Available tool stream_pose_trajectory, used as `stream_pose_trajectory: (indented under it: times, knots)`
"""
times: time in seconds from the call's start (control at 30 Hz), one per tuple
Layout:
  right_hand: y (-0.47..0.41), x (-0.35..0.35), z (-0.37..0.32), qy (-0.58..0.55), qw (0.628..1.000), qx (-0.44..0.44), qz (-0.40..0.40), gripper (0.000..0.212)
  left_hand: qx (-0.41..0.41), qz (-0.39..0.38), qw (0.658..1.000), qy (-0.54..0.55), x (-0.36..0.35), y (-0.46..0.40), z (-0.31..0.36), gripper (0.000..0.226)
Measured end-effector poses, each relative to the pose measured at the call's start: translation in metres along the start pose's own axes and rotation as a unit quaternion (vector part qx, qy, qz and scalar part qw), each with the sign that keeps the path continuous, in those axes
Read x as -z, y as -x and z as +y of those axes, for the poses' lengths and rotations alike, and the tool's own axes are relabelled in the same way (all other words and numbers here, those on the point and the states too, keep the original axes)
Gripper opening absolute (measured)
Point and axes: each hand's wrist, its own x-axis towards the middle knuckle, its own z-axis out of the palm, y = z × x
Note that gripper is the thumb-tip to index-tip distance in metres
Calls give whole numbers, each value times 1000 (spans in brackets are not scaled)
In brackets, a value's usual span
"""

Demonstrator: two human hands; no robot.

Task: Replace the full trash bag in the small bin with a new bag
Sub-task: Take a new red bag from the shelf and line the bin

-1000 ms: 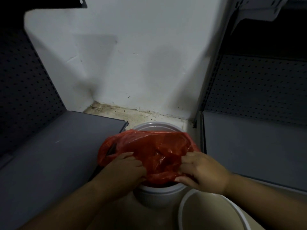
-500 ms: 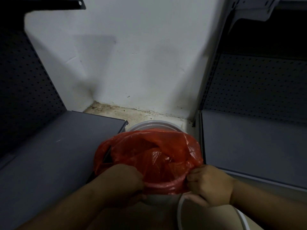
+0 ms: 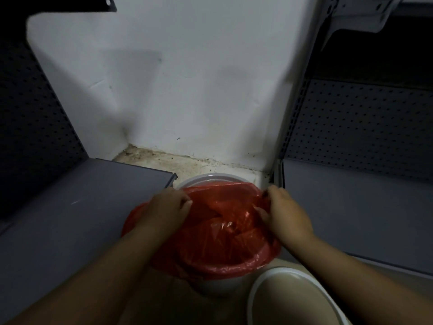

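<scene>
I'm pinching the red bag [image 3: 225,231] with my left hand [image 3: 167,207] and right hand [image 3: 284,212] at opposite sides over the white bin [image 3: 201,180], near rim covered.

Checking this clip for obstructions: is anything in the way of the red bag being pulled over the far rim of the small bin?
Nothing visible blocks it. The left hand and right hand pinch the red bag at its far edge, just short of the bin's bare far rim. The near rim is already covered.
</scene>
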Motion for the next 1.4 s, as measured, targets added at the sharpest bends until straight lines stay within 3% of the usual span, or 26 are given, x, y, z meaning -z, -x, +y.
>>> stream_pose_trajectory:
  times: [0.1,0.4,0.47,0.63,0.83,1.03,1.2,1.3,1.4]
  knots:
    - [-7,-8,-6,63,996,57,-11,48,-14,-29,997,-73,-14,-5,-12,37]
    - [-41,-23,-11,26,998,59,-9,38,6,-27,999,-46,-41,-29,-13,58]
    - [-48,-21,-13,23,999,48,-10,45,1,-14,1000,-19,-42,-33,-16,59]
    - [-62,-10,-14,177,977,56,-107,46,-11,-16,999,-28,-48,-36,-24,55]
    - [-65,-5,-21,167,958,81,-217,47,-15,-19,999,-45,-50,-41,-27,52]
    - [-64,-6,-25,186,940,131,-254,28,-12,-26,997,-77,-51,-36,-28,56]
    - [-67,-3,-27,250,919,149,-266,50,-12,-34,996,-85,-48,-32,-26,57]
    - [-70,2,-29,210,929,126,-278,64,-9,-35,996,-78,-48,-32,-27,57]
    - [-73,12,-26,68,957,69,-274,60,-2,-35,997,-65,-47,-34,-29,56]
